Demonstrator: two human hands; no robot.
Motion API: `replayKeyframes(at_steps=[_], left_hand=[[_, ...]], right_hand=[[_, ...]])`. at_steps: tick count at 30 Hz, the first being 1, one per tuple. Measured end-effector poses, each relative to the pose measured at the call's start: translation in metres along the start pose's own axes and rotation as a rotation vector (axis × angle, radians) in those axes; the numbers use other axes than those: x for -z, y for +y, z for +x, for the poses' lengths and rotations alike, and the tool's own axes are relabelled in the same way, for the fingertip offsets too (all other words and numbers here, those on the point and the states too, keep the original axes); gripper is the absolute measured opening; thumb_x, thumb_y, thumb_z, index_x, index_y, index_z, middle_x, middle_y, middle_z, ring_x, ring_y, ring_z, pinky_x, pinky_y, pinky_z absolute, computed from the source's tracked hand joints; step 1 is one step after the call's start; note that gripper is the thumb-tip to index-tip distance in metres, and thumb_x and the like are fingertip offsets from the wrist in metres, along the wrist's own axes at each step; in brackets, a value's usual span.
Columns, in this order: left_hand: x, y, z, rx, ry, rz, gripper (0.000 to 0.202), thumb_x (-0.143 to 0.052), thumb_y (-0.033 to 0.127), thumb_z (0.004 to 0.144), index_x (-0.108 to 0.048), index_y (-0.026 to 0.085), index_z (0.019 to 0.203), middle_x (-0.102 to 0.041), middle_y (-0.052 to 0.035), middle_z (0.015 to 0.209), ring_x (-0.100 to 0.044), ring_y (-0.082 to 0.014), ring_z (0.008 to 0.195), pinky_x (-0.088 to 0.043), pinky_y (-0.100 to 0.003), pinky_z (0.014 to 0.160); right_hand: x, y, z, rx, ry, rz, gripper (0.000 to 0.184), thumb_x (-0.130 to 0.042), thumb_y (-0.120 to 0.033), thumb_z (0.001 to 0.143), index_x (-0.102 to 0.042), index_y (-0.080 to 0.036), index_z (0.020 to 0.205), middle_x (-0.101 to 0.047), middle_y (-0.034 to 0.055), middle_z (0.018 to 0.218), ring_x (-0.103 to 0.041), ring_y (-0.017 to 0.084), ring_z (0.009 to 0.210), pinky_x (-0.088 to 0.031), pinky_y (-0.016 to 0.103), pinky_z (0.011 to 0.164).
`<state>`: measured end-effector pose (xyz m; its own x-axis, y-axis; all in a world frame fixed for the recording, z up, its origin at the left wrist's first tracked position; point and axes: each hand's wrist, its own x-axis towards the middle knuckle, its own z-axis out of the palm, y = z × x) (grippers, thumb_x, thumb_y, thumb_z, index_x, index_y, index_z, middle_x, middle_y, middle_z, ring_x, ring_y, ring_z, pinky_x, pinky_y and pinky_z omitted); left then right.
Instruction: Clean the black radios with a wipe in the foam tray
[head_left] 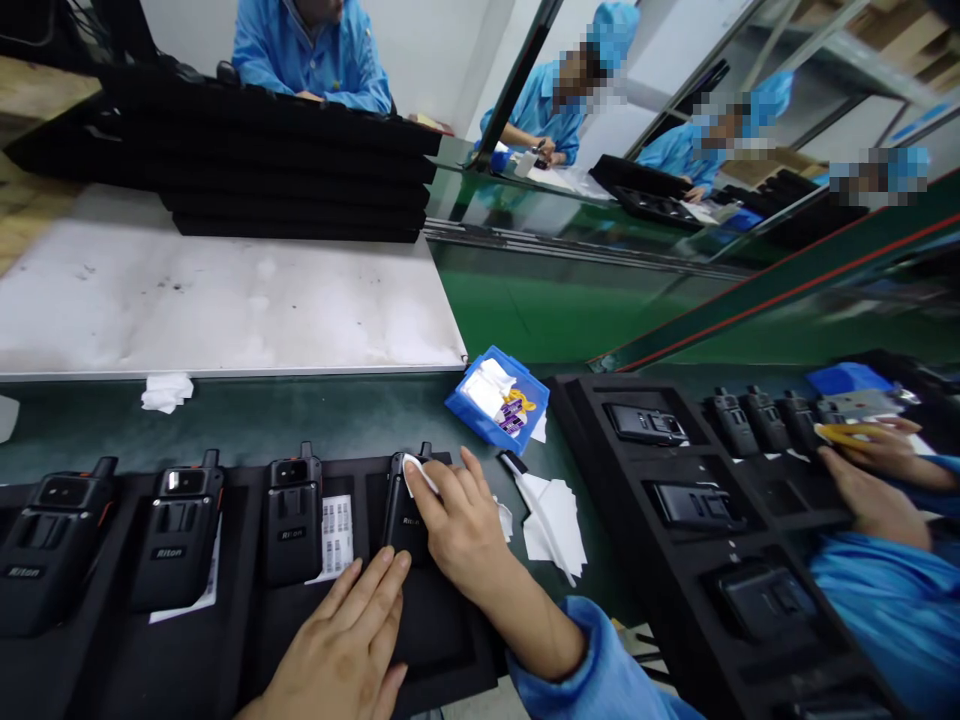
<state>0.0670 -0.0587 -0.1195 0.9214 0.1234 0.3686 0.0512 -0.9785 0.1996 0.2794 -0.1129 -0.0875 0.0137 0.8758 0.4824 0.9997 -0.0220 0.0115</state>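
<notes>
A black two-way radio (pixel 400 500) marked "Riton" lies in a black foam tray (pixel 442 640). My right hand (pixel 457 515) presses a small white wipe (pixel 412 472) to the top of this radio, by its antenna, and the fingers partly cover it. Flat and stretched out, the fingers of my left hand (pixel 352 640) touch the radio's lower end. To the left in the same tray lie more radios: one beside a sheet of barcode labels (pixel 335 535), namely the third radio (pixel 293 520), then another radio (pixel 178 535) and the leftmost radio (pixel 56 550).
Beyond the tray stands a blue bin (pixel 495 400) with white wipes and yellow and purple items. A white-handled brush or pen (pixel 540 515) lies on white papers (pixel 562 530). On the right, a co-worker's hands (pixel 874 480) work beside another foam tray (pixel 637 530). Black trays (pixel 300 190) are stacked behind.
</notes>
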Motion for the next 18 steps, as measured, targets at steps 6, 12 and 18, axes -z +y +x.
replayKeyframes(at_steps=[6, 12, 18], left_hand=[[0.003, 0.000, 0.001, -0.001, -0.007, 0.003, 0.043, -0.056, 0.039, 0.093, -0.065, 0.010, 0.124, -0.053, -0.0115, 0.148, -0.034, -0.0255, 0.146, -0.008, -0.036, 0.126], [0.000, 0.001, 0.000, 0.017, 0.002, -0.020, 0.044, -0.058, 0.041, 0.092, -0.066, 0.010, 0.123, -0.052, -0.0121, 0.149, -0.030, -0.0254, 0.148, -0.006, -0.036, 0.126], [-0.002, 0.002, -0.001, 0.015, 0.014, -0.006, 0.045, -0.058, 0.041, 0.092, -0.065, 0.009, 0.123, -0.054, -0.0130, 0.147, -0.028, -0.0256, 0.149, -0.006, -0.036, 0.126]], right_hand=[[0.013, 0.006, -0.001, 0.053, -0.149, -0.101, 0.040, -0.040, -0.010, 0.096, -0.062, -0.009, 0.129, -0.066, 0.0125, 0.111, -0.053, 0.025, 0.093, -0.028, 0.059, 0.113], [0.021, 0.023, -0.011, 0.052, -0.160, -0.142, 0.038, -0.040, -0.008, 0.095, -0.065, -0.011, 0.124, -0.068, 0.0107, 0.109, -0.054, 0.024, 0.095, -0.023, 0.058, 0.116], [0.018, 0.013, -0.005, -0.024, -0.031, -0.144, 0.040, -0.041, -0.010, 0.095, -0.063, -0.017, 0.127, -0.070, 0.0069, 0.107, -0.055, 0.021, 0.094, -0.019, 0.057, 0.119]])
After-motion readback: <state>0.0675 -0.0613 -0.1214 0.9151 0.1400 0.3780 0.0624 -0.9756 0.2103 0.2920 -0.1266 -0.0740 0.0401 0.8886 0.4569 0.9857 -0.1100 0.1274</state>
